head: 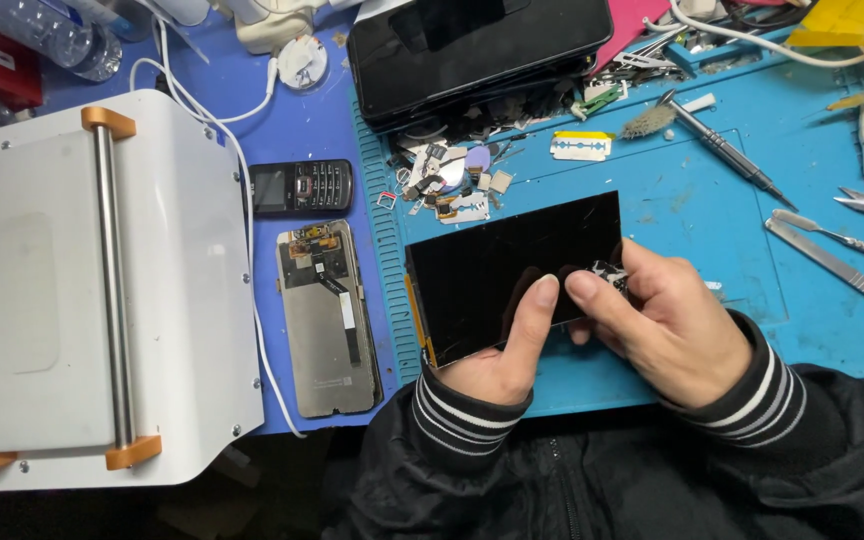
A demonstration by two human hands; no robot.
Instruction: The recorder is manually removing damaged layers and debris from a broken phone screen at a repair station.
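Note:
A glossy black screen panel (497, 265) is held tilted above the blue work mat (712, 200). My left hand (502, 355) grips its lower edge from below, thumb pressed on the glass. My right hand (667, 320) holds the panel's right edge, with the thumb on the glass and the fingers pinching a small black-and-white bit (610, 275) at that edge. Both wrists wear striped cuffs of a black jacket.
A white machine with a steel roller (102, 280) fills the left. Beside it lie a small keypad phone (302, 187) and a bare phone display back (330, 318). Small parts (452, 180), a razor blade (581, 146), a screwdriver (722, 150) and tweezers (837, 255) lie on the mat.

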